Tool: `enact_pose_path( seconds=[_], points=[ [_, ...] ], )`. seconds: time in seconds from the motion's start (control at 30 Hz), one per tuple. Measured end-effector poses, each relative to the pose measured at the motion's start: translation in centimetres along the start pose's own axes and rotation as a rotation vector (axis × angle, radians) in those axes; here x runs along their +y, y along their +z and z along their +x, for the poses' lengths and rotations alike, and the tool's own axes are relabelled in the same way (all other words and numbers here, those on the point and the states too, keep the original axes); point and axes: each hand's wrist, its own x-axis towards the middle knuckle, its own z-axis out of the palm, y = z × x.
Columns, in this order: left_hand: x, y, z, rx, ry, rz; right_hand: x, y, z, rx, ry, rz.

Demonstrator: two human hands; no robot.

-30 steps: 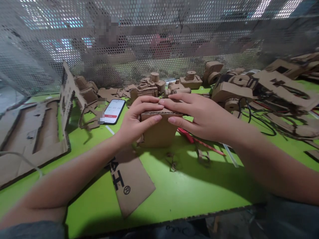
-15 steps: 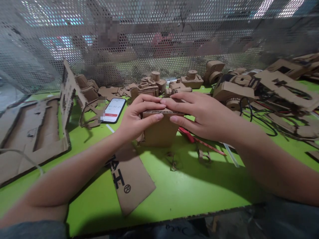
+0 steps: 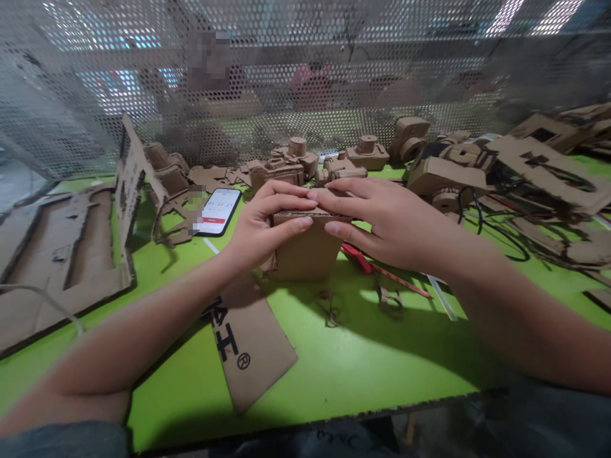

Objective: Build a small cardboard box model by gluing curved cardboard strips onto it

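A small cardboard box [image 3: 308,251] stands on the green tabletop in front of me. My left hand [image 3: 267,219] grips its upper left part, fingers over the top and thumb against the near face. From the right, my right hand [image 3: 377,213] holds the same top edge, thumb low on the near side and fingers laid across the top. The fingertips of both hands meet near the middle of the top. Much of the box's top and right side is hidden under my hands. A flat printed cardboard piece [image 3: 258,356] lies just left of the box, nearer to me.
A red tool [image 3: 357,257] and thin cardboard scraps [image 3: 331,315] lie right of the box. A phone [image 3: 218,213] showing a timer is at left. Cardboard models [image 3: 298,152] line the back before a perforated metal screen [image 3: 267,83]. Black cables [image 3: 477,216] lie at right.
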Motion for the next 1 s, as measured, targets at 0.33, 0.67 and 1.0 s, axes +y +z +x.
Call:
enact_pose_path(
  seconds=[0.33, 0.67, 1.0],
  points=[
    [0.4, -0.1, -0.1, -0.014, 0.013, 0.033, 1.2, -0.8, -0.5, -0.071, 0.132, 0.158],
    [0.4, -0.1, 0.1, -0.033, -0.005, 0.045, 1.2, -0.7, -0.4, -0.063, -0.021, 0.147],
    [0.4, 0.0, 0.1, -0.02, -0.011, 0.03, 0.5, -0.6, -0.2, -0.046, -0.005, 0.114]
  ],
)
